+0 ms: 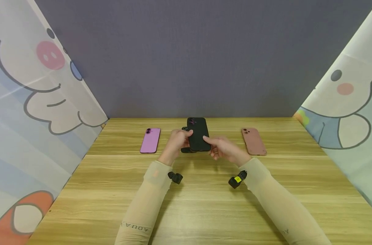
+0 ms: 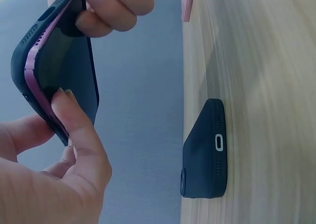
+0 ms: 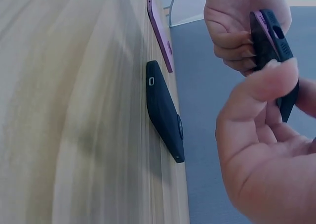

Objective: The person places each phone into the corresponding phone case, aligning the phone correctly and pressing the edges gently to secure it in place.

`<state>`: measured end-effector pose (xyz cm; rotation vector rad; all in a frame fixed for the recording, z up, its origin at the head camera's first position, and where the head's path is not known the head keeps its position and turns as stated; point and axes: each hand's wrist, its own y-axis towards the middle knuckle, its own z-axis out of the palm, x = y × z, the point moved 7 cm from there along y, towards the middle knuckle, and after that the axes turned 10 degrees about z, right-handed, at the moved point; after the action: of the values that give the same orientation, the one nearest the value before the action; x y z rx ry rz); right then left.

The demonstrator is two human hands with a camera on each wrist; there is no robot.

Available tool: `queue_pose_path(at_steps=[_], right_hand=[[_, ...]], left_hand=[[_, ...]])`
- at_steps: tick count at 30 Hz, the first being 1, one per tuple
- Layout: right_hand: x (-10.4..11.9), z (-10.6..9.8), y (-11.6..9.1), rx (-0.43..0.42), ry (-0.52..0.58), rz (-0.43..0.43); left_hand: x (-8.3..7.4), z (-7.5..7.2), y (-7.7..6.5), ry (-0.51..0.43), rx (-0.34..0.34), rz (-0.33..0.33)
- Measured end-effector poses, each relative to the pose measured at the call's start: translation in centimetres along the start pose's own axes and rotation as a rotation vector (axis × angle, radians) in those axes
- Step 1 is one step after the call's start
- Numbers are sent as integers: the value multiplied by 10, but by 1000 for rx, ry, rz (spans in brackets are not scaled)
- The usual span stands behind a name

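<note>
A black phone case [image 1: 200, 134] is held above the table in both hands, its back and camera cutout facing up. Inside it is a purple-edged phone [image 2: 30, 68], whose rim stands out from the case along one side and the port end. My left hand [image 1: 174, 144] grips one long side, thumb on the back and fingers curled to the screen side. My right hand [image 1: 227, 149] pinches the opposite lower corner. Beneath the held phone lies another phone in a black case [image 2: 205, 152], partly hidden in the head view.
On the wooden table [image 1: 198, 204], a purple phone [image 1: 150, 141] lies at the left and a pink phone [image 1: 254, 141] at the right, both back up. A grey panel [image 1: 198, 61] rises behind the table; cartoon-printed sheets [image 1: 17, 112] flank it.
</note>
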<state>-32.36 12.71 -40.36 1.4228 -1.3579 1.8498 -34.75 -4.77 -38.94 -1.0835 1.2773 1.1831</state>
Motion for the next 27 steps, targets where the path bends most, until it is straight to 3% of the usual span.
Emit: queue_pose_path(at_steps=[5,21,27], right_hand=[[-4,4,0,44,-50,-1],[-5,2,-3,44,-144,-39],[-3,3,-6,74,-177,-50]], left_hand=[[0,-1,1,-4,-3,4],[4,0,-1,-62,55,-67],[0,-3,2,-109,25,-84]])
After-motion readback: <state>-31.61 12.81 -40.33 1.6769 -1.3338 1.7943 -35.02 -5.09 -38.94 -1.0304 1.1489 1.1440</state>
